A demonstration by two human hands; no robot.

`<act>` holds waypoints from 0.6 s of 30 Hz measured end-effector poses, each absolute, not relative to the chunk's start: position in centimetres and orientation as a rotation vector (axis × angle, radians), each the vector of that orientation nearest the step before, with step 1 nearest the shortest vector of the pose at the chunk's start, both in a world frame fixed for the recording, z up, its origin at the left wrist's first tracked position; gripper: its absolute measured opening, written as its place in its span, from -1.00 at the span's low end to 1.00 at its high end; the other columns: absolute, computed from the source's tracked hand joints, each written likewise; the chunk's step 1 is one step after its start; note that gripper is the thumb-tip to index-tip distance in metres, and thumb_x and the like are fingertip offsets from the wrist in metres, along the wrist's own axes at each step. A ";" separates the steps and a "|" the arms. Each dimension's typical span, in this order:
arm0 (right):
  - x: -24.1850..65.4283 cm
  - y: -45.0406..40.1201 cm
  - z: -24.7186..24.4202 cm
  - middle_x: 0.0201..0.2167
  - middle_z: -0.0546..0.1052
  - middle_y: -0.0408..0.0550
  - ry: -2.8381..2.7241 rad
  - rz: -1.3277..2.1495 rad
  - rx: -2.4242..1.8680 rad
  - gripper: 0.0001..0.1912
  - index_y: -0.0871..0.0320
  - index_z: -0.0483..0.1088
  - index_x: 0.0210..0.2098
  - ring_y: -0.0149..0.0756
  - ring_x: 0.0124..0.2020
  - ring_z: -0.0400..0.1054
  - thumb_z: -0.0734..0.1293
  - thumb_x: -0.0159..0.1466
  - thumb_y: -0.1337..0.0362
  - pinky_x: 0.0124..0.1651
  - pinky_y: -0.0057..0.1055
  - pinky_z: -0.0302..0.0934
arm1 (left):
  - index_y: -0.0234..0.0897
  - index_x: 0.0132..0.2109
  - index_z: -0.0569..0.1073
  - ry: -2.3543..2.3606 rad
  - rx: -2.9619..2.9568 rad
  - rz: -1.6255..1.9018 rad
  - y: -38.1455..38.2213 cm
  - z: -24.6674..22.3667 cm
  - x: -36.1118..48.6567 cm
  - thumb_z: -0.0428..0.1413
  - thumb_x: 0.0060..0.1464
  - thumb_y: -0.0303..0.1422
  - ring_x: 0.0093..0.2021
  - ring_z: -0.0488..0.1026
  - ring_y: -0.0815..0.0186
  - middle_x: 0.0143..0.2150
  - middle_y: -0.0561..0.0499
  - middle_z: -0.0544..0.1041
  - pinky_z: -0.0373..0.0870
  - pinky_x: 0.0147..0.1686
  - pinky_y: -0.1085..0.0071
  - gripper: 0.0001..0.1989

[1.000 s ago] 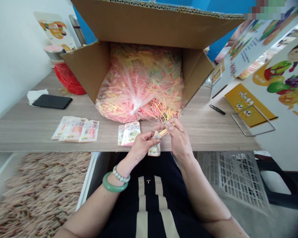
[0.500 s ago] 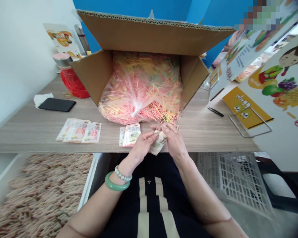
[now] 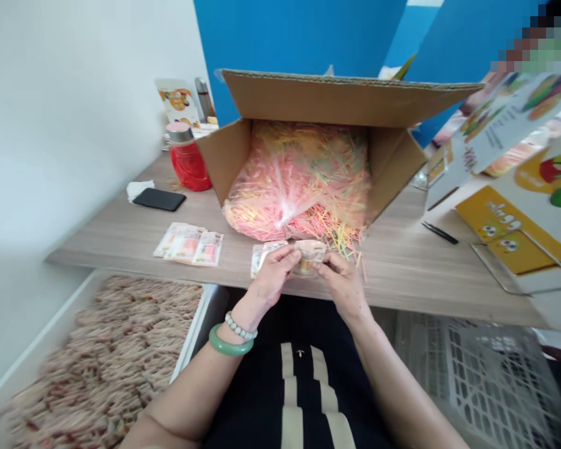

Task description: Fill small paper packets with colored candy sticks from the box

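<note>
Between my two hands is a small printed plastic packet (image 3: 310, 251), held up just over the table's front edge. My left hand (image 3: 275, 272) pinches its left side, and my right hand (image 3: 343, 279) grips its right side with thumb and fingers. More printed packets (image 3: 258, 257) lie partly hidden behind my left hand. Right behind the hands, thin pink, yellow and green sticks (image 3: 343, 236) spill from a clear plastic bag (image 3: 280, 181). That bag rests in an open cardboard box (image 3: 393, 165) tipped towards me.
Filled packets (image 3: 189, 244) overlap on the table's left, near a black phone (image 3: 159, 199) and a red-wrapped jar (image 3: 189, 165). Tweezers (image 3: 440, 232) and a wire stand (image 3: 500, 274) lie right. Below are a bin of packets (image 3: 135, 349) and a white plastic crate (image 3: 486, 368).
The packet has turned from hanging tilted to lying more level between my hands. My right hand has shifted from over its top to its right side. The camera view has swung left.
</note>
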State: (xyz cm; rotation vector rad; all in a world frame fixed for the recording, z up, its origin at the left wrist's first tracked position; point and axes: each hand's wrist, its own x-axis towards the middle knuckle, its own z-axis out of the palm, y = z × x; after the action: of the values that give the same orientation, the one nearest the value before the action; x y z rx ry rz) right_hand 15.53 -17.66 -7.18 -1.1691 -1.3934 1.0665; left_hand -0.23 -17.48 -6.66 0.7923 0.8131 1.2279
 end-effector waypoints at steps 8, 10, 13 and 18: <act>12.2 -17.8 -7.0 -0.45 0.52 -0.16 -1.568 1.212 -1.064 -0.81 0.07 0.51 -0.46 -0.21 -0.35 0.35 0.43 0.19 0.11 -0.21 -0.26 0.23 | -0.32 -0.35 0.62 0.945 0.899 1.280 -18.7 -4.9 -2.7 0.37 -0.09 -0.14 -0.35 0.40 0.34 -0.37 0.00 0.51 0.33 -0.33 0.41 -0.69; 11.3 -18.0 -6.6 -0.45 0.51 -0.16 -1.620 1.207 -1.059 -0.81 0.07 0.49 -0.46 -0.20 -0.35 0.36 0.40 0.21 0.12 -0.20 -0.25 0.23 | -0.31 -0.41 0.59 1.035 0.956 1.361 -18.7 -4.6 -4.3 0.36 -0.10 -0.22 -0.30 0.40 0.32 -0.36 0.02 0.50 0.34 -0.28 0.40 -0.76; 11.0 -18.0 -6.6 -0.47 0.46 -0.16 -1.702 1.090 -1.165 -0.78 0.06 0.41 -0.46 -0.22 -0.38 0.34 0.30 0.29 0.14 -0.24 -0.28 0.20 | -0.28 -0.47 0.46 1.348 0.977 1.464 -17.6 -5.4 -7.9 0.29 -0.04 -0.25 -0.40 0.30 0.34 -0.49 0.10 0.35 0.28 -0.33 0.39 -0.77; 10.3 -17.5 -8.6 -0.23 0.55 0.06 -1.871 0.564 -1.670 -0.79 0.09 0.43 -0.16 -0.06 -0.19 0.41 0.35 0.30 0.12 -0.09 -0.17 0.22 | -0.27 -0.43 0.41 2.305 1.564 1.189 -14.1 -8.9 -13.8 0.09 0.22 -0.34 -0.20 0.36 0.13 -0.33 -0.06 0.39 0.26 -0.14 0.21 -0.76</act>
State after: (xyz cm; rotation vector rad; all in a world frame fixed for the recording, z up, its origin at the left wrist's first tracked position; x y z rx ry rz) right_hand 10.30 -17.51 -8.63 -1.6700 -1.8713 0.5636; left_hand -13.80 -14.13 -8.87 1.5640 2.3047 1.1887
